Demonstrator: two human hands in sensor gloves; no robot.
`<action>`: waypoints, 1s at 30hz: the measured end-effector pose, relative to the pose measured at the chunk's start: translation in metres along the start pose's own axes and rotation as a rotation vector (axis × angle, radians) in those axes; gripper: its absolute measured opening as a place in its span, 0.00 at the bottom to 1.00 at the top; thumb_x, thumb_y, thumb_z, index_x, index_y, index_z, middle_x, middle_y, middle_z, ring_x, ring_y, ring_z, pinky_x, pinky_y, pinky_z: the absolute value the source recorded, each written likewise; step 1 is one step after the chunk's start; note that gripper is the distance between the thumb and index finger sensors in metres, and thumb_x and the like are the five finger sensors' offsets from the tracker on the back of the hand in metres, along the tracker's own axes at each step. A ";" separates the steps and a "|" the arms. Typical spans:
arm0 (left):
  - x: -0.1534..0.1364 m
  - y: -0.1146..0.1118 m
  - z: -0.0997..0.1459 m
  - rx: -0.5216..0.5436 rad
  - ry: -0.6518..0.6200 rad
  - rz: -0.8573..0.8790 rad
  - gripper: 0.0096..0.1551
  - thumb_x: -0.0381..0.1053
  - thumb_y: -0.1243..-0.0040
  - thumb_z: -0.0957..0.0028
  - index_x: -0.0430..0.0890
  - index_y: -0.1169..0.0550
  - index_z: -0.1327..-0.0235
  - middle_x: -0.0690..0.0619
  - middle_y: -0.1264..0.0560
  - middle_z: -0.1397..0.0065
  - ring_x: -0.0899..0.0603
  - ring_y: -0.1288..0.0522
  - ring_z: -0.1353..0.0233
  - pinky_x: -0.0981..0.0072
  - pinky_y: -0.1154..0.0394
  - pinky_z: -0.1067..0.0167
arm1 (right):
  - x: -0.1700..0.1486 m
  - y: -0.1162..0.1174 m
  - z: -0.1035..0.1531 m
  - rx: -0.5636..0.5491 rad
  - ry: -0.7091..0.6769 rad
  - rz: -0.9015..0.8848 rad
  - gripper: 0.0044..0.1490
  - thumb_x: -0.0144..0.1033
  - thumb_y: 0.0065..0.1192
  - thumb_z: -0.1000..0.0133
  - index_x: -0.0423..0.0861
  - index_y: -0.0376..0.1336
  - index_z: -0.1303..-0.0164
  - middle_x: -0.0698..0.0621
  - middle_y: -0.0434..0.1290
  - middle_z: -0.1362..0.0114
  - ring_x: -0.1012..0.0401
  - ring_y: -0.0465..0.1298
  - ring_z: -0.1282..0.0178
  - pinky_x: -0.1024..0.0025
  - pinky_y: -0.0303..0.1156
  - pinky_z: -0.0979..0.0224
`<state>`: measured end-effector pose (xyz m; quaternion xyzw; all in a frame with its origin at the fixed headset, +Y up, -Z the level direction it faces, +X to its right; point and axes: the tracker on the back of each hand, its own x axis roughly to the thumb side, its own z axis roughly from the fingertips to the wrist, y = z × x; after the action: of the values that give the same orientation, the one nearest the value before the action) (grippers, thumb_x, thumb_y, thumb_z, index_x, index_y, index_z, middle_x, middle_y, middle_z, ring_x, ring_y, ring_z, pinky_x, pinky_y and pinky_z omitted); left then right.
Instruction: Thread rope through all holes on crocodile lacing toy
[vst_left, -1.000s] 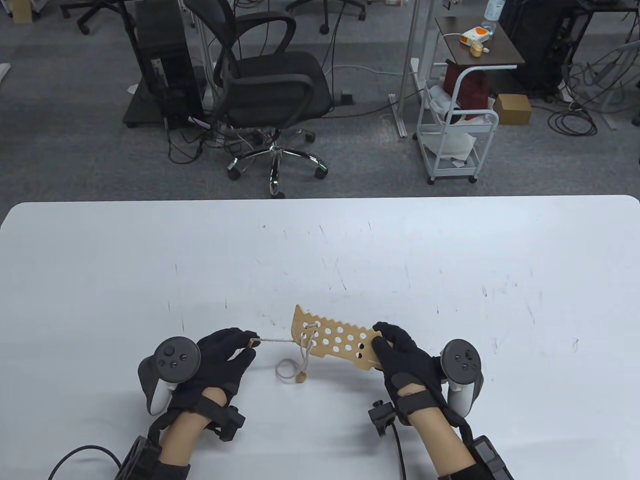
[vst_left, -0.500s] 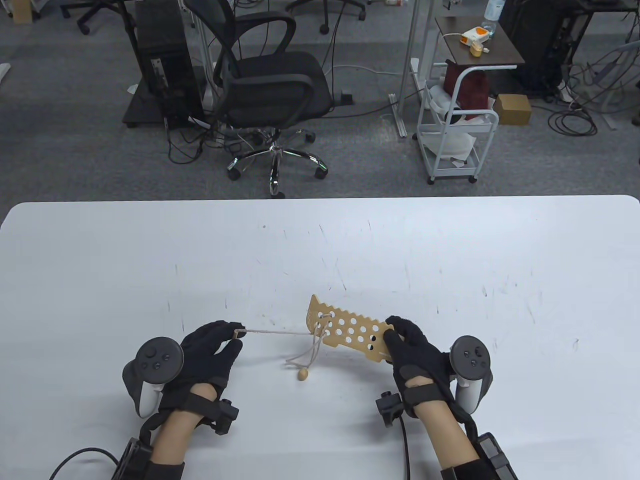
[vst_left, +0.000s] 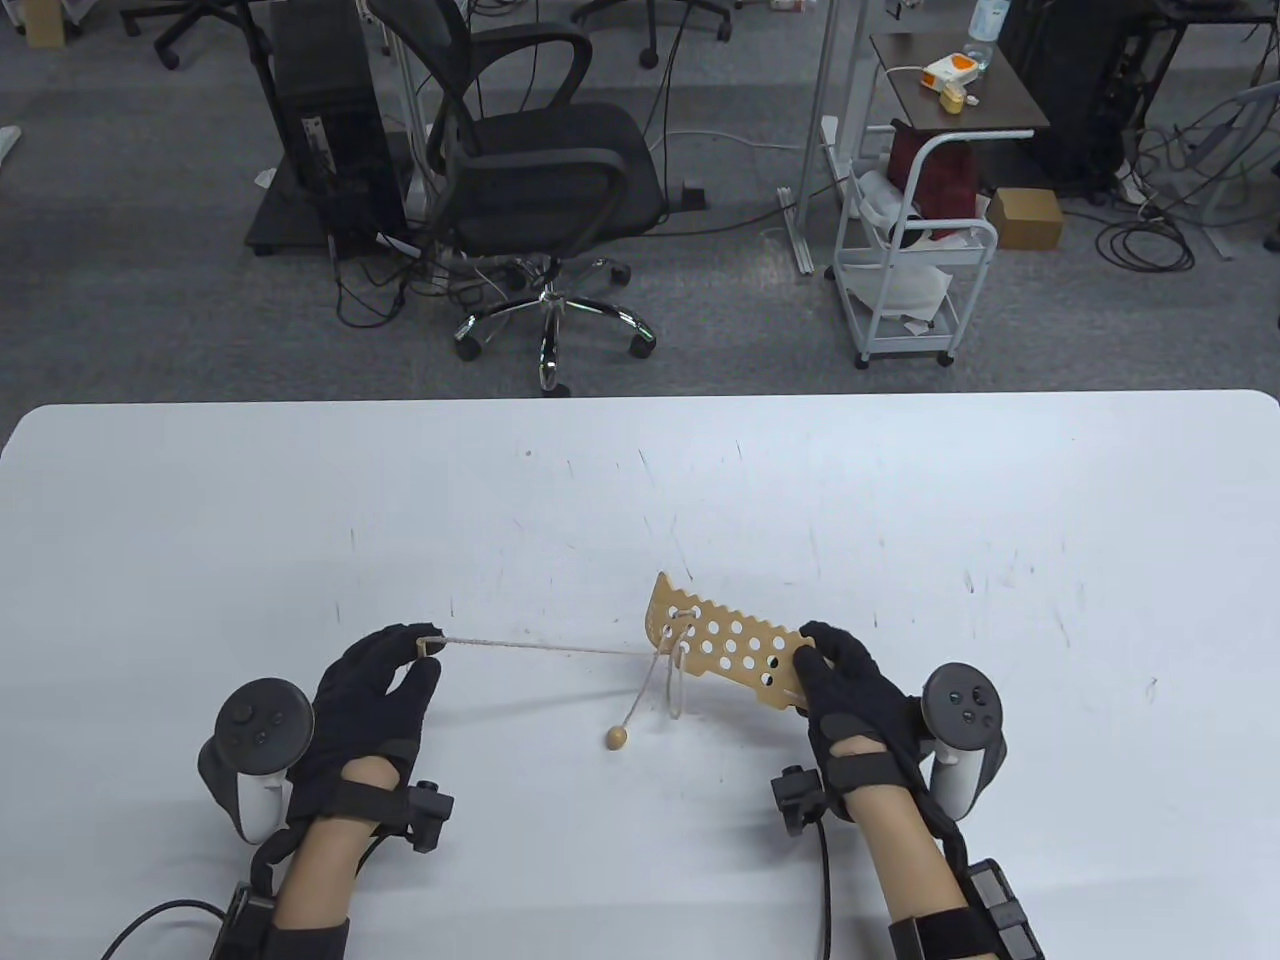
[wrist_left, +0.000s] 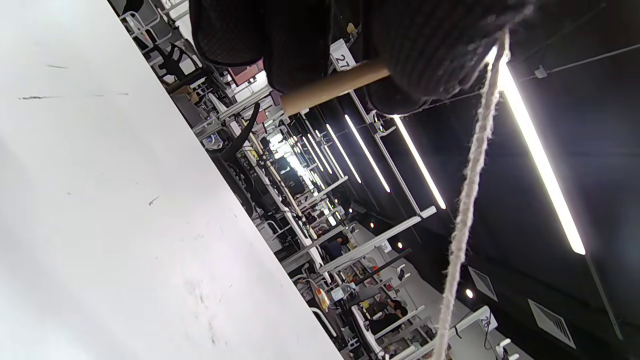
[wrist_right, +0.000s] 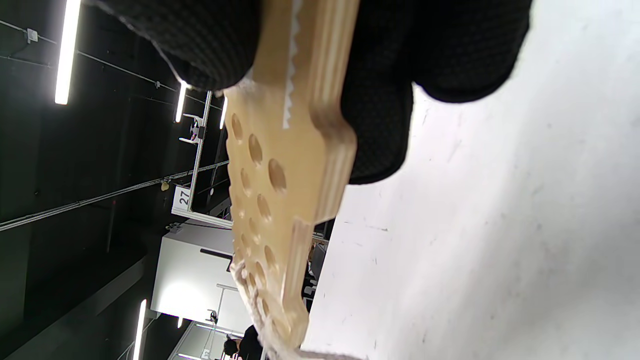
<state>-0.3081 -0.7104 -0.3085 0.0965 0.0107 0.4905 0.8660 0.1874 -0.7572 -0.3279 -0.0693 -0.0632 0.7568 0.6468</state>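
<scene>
- Table (vst_left: 900, 480): white work surface; both hands work low over its near edge.
- Crocodile board (vst_left: 722, 643): held above table, tilted; most holes unlaced, so task is early imo.
- R hand (vst_left: 850, 690): thumb & fingers pinching board's near end, steadying it vs the pull.
- L hand (vst_left: 375, 685): fingertips pinching wooden needle (vst_left: 428, 646), out to the left to draw slack.
- Rope (vst_left: 540, 648): taut from needle to the far-end holes; loop hangs below.
- Bead (vst_left: 615, 738): stopper end, resting on table.
</scene>
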 end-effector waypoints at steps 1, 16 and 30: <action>-0.001 0.002 0.000 0.010 0.002 0.006 0.25 0.58 0.34 0.53 0.66 0.19 0.39 0.50 0.28 0.25 0.36 0.36 0.22 0.35 0.47 0.24 | 0.000 -0.001 0.000 -0.004 0.003 0.003 0.30 0.39 0.63 0.47 0.41 0.63 0.36 0.46 0.79 0.42 0.51 0.84 0.50 0.52 0.74 0.44; -0.006 0.019 0.001 0.098 0.017 0.074 0.25 0.59 0.35 0.52 0.67 0.20 0.39 0.51 0.28 0.25 0.37 0.35 0.22 0.36 0.46 0.24 | -0.003 -0.016 -0.008 -0.074 0.008 0.071 0.30 0.39 0.63 0.47 0.41 0.63 0.35 0.46 0.79 0.42 0.50 0.84 0.49 0.51 0.73 0.43; -0.004 0.037 0.005 0.165 -0.008 0.151 0.25 0.60 0.36 0.51 0.68 0.21 0.38 0.52 0.28 0.25 0.37 0.34 0.22 0.36 0.45 0.24 | -0.007 -0.034 -0.013 -0.169 0.015 0.111 0.30 0.38 0.63 0.47 0.42 0.63 0.35 0.46 0.78 0.41 0.50 0.83 0.48 0.51 0.73 0.43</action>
<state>-0.3408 -0.6963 -0.2972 0.1699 0.0402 0.5514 0.8157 0.2239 -0.7583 -0.3340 -0.1329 -0.1180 0.7828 0.5963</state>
